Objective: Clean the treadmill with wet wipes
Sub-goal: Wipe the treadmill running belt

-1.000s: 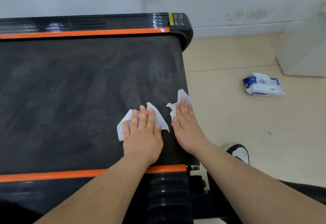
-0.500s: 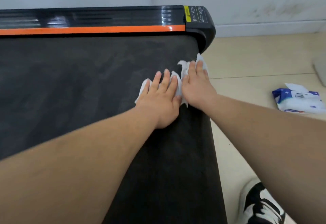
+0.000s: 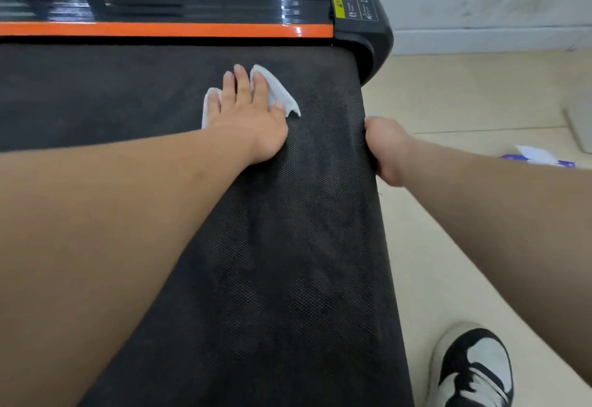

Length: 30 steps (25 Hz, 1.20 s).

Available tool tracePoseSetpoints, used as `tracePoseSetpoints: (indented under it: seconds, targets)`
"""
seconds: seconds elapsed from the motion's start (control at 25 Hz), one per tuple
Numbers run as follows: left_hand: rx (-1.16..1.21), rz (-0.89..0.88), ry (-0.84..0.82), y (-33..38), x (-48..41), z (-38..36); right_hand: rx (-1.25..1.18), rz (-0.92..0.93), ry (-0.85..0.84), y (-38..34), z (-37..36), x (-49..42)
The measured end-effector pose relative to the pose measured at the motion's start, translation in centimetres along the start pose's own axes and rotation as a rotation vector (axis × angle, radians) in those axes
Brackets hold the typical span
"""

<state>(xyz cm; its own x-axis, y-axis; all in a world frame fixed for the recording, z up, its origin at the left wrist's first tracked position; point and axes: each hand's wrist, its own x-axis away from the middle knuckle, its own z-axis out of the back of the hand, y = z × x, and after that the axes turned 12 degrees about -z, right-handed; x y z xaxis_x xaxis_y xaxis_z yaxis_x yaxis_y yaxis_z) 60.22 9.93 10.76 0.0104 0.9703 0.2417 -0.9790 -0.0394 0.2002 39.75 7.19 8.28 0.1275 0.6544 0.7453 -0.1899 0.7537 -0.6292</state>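
The treadmill [image 3: 192, 5] is filling most of the view, with its black belt [image 3: 288, 262] sitting next to the tan floor [image 3: 464, 92]. The left hand [image 3: 250, 118] is lying flat with straight fingers, pressing a white wipe [image 3: 275, 89] onto the belt near the orange-striped far end. The right hand [image 3: 386, 147] is curling over the belt's right edge. Its fingers are hiding underneath, so I can't tell if anything's tucked in there. A black-and-white shoe [image 3: 474, 371] is standing on the floor, and a wipe pack [image 3: 538, 158] is peeking out past the right forearm.

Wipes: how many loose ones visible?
1: a wipe flat on the treadmill belt under the left hand. Another may be hidden under the right hand, curled over the belt's right edge.
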Motion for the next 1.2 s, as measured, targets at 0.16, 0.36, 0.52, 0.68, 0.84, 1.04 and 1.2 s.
tracePoseSetpoints:
  seconds: [0.16,0.36,0.52,0.68,0.84,1.04,1.2]
  targets:
    - [-0.087,-0.239,-0.012,1.5,5.8,-1.4,0.093,-0.060,0.075,3.9,0.5,3.4]
    - [-0.097,-0.515,-0.101,8.5,16.0,-4.7,0.432,0.010,0.160,9.1,1.6,11.9]
    - [-0.054,-0.604,-0.159,11.0,23.7,-6.6,0.402,-0.065,-0.036,14.7,4.5,19.8]
    - [0.045,-0.638,-0.216,11.8,28.4,-6.8,0.550,-0.127,-0.151,18.8,6.3,23.4]
    - [0.004,-0.678,-0.322,12.5,31.9,-6.2,0.788,-0.174,-0.135,19.6,6.9,26.7]
    - [0.276,-0.451,-0.172,12.4,32.9,-1.0,0.703,-0.069,-0.135,14.9,8.0,31.5]
    - [0.574,-0.217,-0.009,11.9,32.4,5.9,0.398,0.017,-0.239,11.2,7.8,34.3]
